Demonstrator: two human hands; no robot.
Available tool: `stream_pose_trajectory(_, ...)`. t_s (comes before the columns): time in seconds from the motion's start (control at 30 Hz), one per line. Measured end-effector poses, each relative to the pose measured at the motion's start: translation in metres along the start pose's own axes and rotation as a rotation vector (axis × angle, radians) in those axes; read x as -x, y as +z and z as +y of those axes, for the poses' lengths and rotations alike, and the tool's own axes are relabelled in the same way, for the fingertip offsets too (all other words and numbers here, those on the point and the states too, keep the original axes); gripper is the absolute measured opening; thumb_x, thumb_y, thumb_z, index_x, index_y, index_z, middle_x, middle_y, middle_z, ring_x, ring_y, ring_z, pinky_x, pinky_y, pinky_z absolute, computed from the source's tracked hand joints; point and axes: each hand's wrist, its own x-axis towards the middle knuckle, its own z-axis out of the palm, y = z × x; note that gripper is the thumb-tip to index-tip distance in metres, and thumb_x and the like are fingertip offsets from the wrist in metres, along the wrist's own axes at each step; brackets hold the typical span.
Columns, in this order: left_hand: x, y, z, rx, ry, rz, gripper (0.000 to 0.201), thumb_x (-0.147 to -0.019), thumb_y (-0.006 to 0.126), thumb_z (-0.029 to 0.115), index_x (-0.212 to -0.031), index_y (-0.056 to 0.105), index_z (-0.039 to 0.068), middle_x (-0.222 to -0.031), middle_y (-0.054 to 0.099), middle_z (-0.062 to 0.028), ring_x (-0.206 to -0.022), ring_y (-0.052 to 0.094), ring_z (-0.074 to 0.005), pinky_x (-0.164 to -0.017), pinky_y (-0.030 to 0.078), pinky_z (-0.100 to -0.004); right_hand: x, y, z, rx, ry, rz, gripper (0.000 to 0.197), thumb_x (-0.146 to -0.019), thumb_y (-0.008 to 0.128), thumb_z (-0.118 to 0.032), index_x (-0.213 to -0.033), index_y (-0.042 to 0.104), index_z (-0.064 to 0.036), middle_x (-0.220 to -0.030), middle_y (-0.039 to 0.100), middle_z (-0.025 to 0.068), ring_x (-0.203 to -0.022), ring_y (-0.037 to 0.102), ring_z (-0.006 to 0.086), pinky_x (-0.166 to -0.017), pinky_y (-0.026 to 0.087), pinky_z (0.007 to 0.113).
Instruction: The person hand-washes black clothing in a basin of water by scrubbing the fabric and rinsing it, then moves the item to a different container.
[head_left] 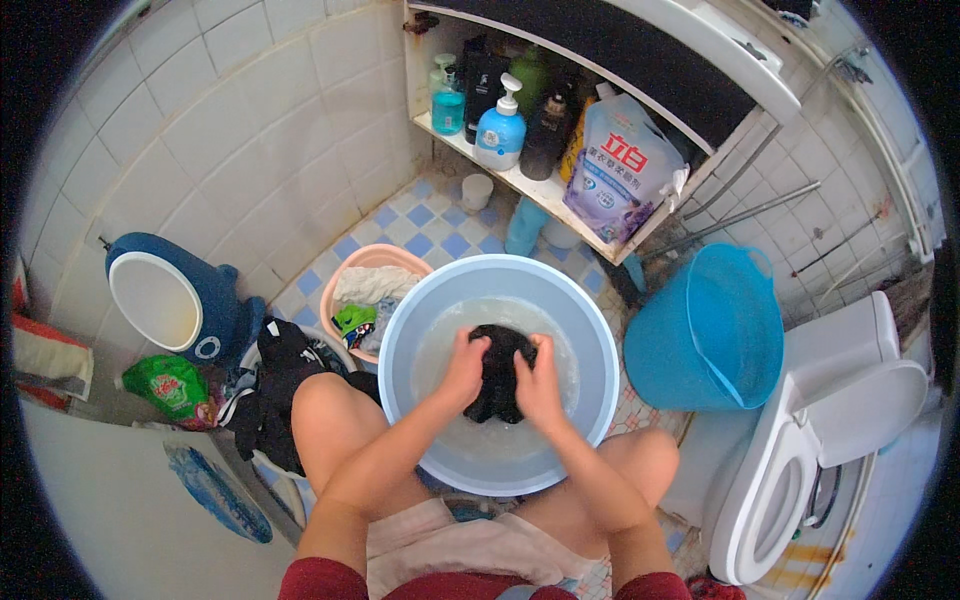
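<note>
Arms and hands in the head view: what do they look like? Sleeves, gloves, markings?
Left grip and right grip are human hands, ungloved. Forearms are bare, with no watch, band or cable visible at the wrists. Sleeves are dark red and short. I can't make out any markings.

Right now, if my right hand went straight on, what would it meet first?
Probably the black cloth your right hand grips, then perhaps the blue basin; depth is unclear.

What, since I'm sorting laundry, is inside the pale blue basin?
The basin holds cloudy water and a dark cloth held by the left hand and right hand. Anything under the cloth and hands is covered and cannot be seen.
</note>
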Motion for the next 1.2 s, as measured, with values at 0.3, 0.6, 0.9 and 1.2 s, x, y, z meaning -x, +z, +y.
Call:
stream_pose_trajectory(0.3, 0.013, 0.003, -0.053, -0.387, 0.032, -0.024, 0.043, -0.093, 0.038, 0.030, -0.120, 0.043, -0.003, -0.113, 0.052, -0.0144, -0.102, 0.049, -0.0224, -0.092, 0.037, -0.0344, -0.025, 0.012, 0.037, -0.212, 0.153, -0.113, 0.044, -0.095, 0.035, -0.020, -0.135, 0.033, -0.0008, -0.139, 0.034, 0.0193, -0.128, 0.032, 0.0306, -0.105, 0.024, 0.035)
stream_pose_trajectory(0.6, 0.008, 0.007, -0.053, -0.139, -0.090, 0.049, 0.043, -0.096, 0.036, 0.031, -0.123, 0.042, -0.002, -0.115, 0.051, -0.0132, -0.107, 0.047, -0.0212, -0.091, 0.036, -0.0333, -0.021, 0.017, 0.038, -0.329, 0.165, -0.100, 0.046, -0.097, 0.032, -0.028, -0.134, 0.034, -0.0012, -0.139, 0.036, 0.0142, -0.129, 0.031, 0.0258, -0.107, 0.021, 0.033)
stream_pose_trajectory(0.9, 0.014, 0.009, -0.025, -0.331, -0.075, 0.003, 0.049, -0.096, 0.034, 0.036, -0.127, 0.037, -0.002, -0.122, 0.047, -0.0152, -0.107, 0.048, -0.0211, -0.095, 0.035, -0.0337, -0.017, 0.021, 0.027, -0.357, 0.119, -0.123, 0.047, -0.096, 0.033, -0.030, -0.133, 0.036, -0.0007, -0.142, 0.029, 0.0152, -0.132, 0.026, 0.0250, -0.108, 0.017, 0.031)
stream_pose_trajectory(1.2, -0.008, -0.004, -0.027, -0.016, -0.110, 0.163, 0.045, -0.096, 0.036, 0.036, -0.124, 0.043, 0.002, -0.119, 0.051, -0.0107, -0.106, 0.049, -0.0207, -0.092, 0.038, -0.0330, -0.002, 0.032, 0.029, -0.218, -0.143, -0.200, 0.044, -0.094, 0.037, -0.024, -0.133, 0.035, -0.0017, -0.142, 0.028, 0.0181, -0.134, 0.019, 0.0303, -0.109, 0.012, 0.039)
